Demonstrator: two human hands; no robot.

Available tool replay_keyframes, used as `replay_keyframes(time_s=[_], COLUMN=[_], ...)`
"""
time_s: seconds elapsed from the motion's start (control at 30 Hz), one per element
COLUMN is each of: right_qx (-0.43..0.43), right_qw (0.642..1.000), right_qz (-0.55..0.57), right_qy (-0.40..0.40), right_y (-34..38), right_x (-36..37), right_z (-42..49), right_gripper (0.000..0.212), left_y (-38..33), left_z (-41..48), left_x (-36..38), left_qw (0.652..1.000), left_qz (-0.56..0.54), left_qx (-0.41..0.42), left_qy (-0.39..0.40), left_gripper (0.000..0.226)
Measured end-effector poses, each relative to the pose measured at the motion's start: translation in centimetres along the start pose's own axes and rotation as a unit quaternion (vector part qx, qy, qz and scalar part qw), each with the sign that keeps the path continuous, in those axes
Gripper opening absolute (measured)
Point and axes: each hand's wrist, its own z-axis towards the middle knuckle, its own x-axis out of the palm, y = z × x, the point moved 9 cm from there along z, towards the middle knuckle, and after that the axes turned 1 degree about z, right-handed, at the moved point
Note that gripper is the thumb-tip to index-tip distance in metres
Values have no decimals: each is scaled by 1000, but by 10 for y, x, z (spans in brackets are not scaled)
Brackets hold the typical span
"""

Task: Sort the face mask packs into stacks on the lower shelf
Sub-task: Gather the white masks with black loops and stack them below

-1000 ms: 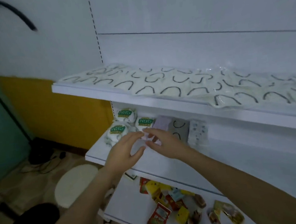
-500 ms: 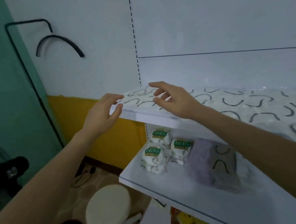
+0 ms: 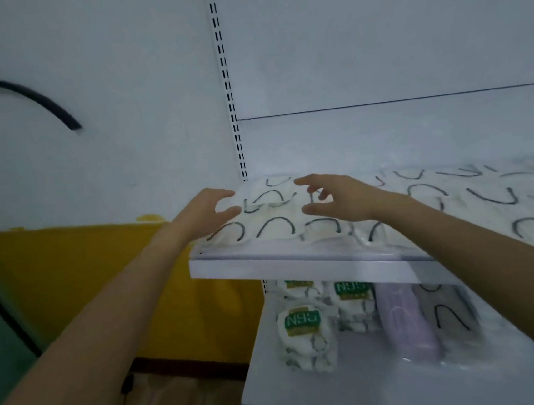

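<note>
Since half a second ago your left hand [image 3: 209, 214] and right hand [image 3: 340, 200] moved over the white mask packs [image 3: 270, 213] on the upper shelf [image 3: 297, 264], center frame. Each grip is spread, empty. Packs look light, soft, slippery; take both side edges.

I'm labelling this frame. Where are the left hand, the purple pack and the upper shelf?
left hand [image 3: 209, 212], head view, back of the hand.
purple pack [image 3: 406, 321], head view, middle of its top face.
upper shelf [image 3: 297, 264], head view, front edge.
</note>
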Motion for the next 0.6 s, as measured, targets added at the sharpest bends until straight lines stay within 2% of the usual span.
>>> replay_keyframes(time_s=[0.1,0.17,0.4,0.5,0.6], right_qx=[36,66,185,238,264], right_qw=[999,997,982,971,964], right_qz=[-18,-21,-26,-27,-13], right_qy=[16,16,-20,-19,-15], right_y=[-2,-5,-17,-24,-29], right_x=[5,7,17,27,34], right_z=[15,25,77,90,96], right_gripper=[58,58,62,65,58], left_y=[13,19,21,24,34], left_z=[20,26,25,22,19], left_x=[20,29,31,28,22], left_qw=[995,991,991,991,990], left_qz=[-5,-9,-35,-40,-63], left_qx=[-26,-33,-24,-43,-74], left_qy=[94,129,123,119,105], left_gripper=[64,68,72,78,80])
